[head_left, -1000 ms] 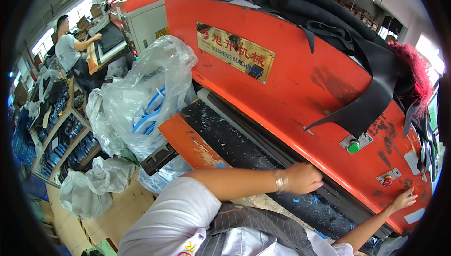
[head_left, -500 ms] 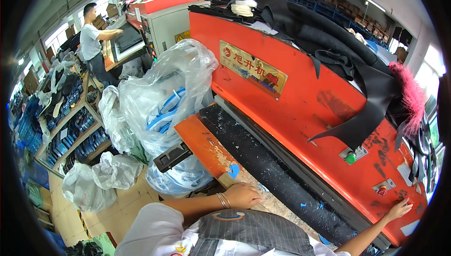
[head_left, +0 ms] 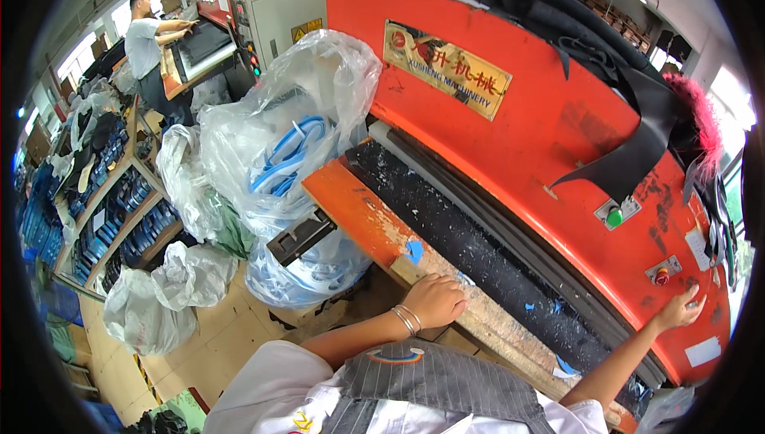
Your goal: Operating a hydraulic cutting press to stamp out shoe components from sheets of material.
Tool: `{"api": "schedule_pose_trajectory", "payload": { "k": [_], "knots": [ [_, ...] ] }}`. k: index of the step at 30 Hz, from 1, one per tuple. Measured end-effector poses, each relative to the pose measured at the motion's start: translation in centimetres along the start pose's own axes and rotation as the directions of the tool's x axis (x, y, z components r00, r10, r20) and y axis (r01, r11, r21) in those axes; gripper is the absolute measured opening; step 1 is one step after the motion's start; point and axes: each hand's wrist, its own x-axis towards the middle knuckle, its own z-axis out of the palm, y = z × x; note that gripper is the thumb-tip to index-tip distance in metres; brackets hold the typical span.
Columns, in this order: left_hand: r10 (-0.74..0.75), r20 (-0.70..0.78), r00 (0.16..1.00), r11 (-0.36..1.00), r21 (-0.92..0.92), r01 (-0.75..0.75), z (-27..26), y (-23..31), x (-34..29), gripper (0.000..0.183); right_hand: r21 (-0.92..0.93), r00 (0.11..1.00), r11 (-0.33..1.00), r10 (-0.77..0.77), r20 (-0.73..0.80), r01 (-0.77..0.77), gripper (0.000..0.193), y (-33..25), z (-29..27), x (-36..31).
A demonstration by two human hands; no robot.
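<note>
My left hand (head_left: pixel 434 301) rests on the worn wooden ledge (head_left: pixel 484 314) along the front of a large red machine (head_left: pixel 526 91). Its fingers are curled in, and I see nothing in them. My right hand (head_left: pixel 680 309) is raised beside the machine's front at the right, fingers apart and holding nothing. Just above it is a red knob (head_left: pixel 661 277) on a small metal plate; a green button (head_left: pixel 613 216) sits farther up to the left. Between ledge and machine runs a black bed (head_left: pixel 446 215) specked with white and blue scraps. A blue scrap (head_left: pixel 413 251) lies on the ledge.
Clear plastic bags (head_left: pixel 295 139) with blue-and-white strips stand at the left end, beside a black box-shaped part (head_left: pixel 302 238). Farther left are a white bag (head_left: pixel 151 314) on the floor and a loaded rack (head_left: pixel 119 219). Black sheet material (head_left: pixel 629 131) hangs over the machine. A co-worker (head_left: pixel 145 43) stands at another machine.
My view has shifted, so the machine sits differently in it. My right hand has lifted slightly toward the red knob, its fingers less stretched. My left hand stays on the ledge.
</note>
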Motion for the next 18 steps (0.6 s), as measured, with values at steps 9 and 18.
{"api": "schedule_pose_trajectory", "payload": {
  "k": [9, 18],
  "knots": [
    [0.063, 0.170, 0.984, 0.994, -0.095, -0.048, 1.1, -1.8, -0.3, 0.027, 0.688, 0.952, 0.713, -0.100, 0.289, -0.134, 0.027, -22.5, -6.2, -11.1],
    [0.293, 0.726, 0.622, 0.948, -0.304, -0.091, -3.6, -3.6, -4.6, 0.026, 0.704, 0.586, 0.684, -0.497, 0.640, -0.190, 0.009, -36.0, -12.6, -22.7]
  ]
}}
